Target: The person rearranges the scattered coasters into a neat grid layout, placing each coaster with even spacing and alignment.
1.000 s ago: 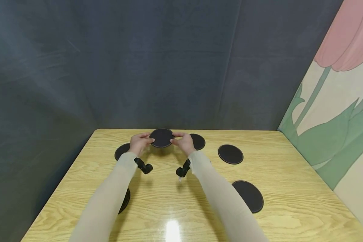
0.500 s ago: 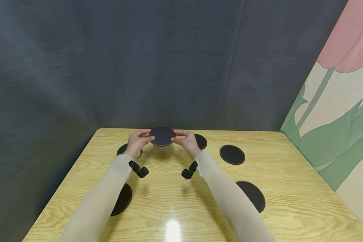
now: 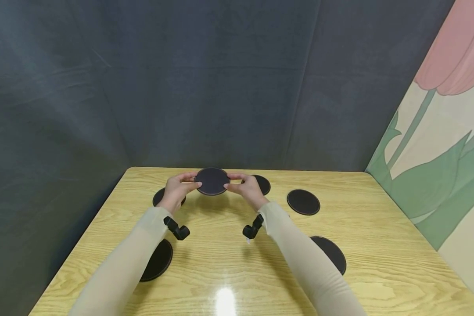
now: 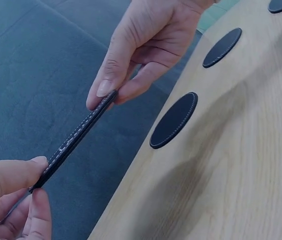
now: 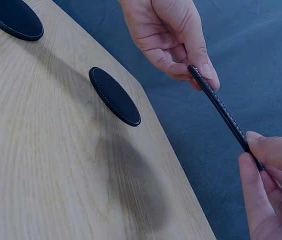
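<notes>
At the frame's centre, the coaster (image 3: 212,181) is black; the left wrist view shows pale dashed stitching (image 4: 77,133) along its edge. The other coasters (image 3: 303,202) are likewise black. The table (image 3: 379,245), lower frame, is yellow-tan with wood grain. The cloth (image 3: 213,79), upper left and centre, is dark blue-grey. The wall (image 3: 468,259), right edge, is cream, bearing a pink tulip (image 3: 444,57) and green leaves (image 3: 434,175). The sleeves (image 3: 114,263) are off-white.

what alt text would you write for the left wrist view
A person's left hand and right hand pinch opposite edges of a black disc with pale stitching, seen nearly edge-on. Three similar discs lie on a wooden table, one cut off by the frame.
</notes>
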`<action>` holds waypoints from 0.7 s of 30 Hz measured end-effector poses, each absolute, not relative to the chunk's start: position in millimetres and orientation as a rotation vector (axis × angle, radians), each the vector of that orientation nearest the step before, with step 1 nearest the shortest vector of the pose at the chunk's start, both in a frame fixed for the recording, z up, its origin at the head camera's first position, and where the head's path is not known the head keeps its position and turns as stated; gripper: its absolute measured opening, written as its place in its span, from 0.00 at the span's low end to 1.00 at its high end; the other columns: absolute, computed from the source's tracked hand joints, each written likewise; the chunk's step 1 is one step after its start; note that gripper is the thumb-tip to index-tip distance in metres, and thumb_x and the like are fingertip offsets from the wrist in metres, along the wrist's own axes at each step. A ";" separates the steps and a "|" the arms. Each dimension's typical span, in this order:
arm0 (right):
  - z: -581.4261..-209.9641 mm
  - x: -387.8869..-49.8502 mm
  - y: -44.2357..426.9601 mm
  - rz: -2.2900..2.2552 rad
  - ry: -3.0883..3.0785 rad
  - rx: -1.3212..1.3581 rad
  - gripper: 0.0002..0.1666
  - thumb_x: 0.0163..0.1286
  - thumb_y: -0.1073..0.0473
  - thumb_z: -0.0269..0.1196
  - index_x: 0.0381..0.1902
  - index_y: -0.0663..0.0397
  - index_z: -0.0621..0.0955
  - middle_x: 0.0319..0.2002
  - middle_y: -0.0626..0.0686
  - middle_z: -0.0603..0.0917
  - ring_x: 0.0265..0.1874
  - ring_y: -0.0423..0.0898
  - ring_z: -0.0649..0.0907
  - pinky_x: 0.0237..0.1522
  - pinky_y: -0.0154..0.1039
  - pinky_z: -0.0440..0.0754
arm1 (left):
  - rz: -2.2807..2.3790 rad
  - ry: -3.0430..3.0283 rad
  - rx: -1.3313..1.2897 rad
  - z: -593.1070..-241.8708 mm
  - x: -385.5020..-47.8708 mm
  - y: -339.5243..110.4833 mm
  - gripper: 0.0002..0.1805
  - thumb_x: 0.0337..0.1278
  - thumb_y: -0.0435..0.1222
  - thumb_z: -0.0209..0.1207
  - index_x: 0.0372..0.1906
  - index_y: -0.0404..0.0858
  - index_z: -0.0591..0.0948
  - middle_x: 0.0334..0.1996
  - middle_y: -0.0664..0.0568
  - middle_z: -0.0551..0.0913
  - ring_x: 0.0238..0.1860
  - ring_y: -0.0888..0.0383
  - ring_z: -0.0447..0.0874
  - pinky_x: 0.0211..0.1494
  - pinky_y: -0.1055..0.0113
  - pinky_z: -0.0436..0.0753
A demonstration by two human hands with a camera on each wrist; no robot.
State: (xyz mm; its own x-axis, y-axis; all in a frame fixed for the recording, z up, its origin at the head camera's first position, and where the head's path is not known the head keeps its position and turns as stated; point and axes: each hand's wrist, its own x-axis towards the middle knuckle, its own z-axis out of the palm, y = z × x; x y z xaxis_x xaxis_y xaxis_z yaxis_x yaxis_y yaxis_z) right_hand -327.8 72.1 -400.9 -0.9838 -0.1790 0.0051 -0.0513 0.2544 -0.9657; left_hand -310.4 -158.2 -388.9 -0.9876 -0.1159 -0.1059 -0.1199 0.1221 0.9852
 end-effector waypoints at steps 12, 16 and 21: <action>-411.0 -327.5 71.8 -1.829 2.390 -0.252 0.24 0.58 0.55 0.72 0.54 0.46 0.83 0.59 0.48 0.80 0.66 0.51 0.70 0.65 0.52 0.71 | 1.977 2.470 -0.244 -397.6 -302.5 -156.2 0.24 0.53 0.33 0.68 0.58 0.39 0.81 0.56 0.45 0.76 0.55 0.53 0.71 0.60 0.58 0.75; -413.9 -327.0 71.3 -1.817 2.417 -0.249 0.23 0.57 0.57 0.73 0.53 0.48 0.84 0.58 0.47 0.81 0.65 0.50 0.72 0.65 0.51 0.71 | 1.957 2.487 -0.243 -405.3 -302.3 -156.0 0.24 0.53 0.32 0.68 0.58 0.39 0.81 0.56 0.45 0.76 0.59 0.51 0.71 0.62 0.57 0.74; -419.9 -326.7 69.9 -1.792 2.436 -0.240 0.24 0.57 0.59 0.73 0.53 0.51 0.84 0.59 0.49 0.81 0.66 0.50 0.72 0.67 0.50 0.69 | 1.946 2.506 -0.232 -414.2 -301.5 -155.4 0.24 0.52 0.31 0.68 0.57 0.38 0.81 0.54 0.44 0.76 0.56 0.50 0.72 0.57 0.59 0.75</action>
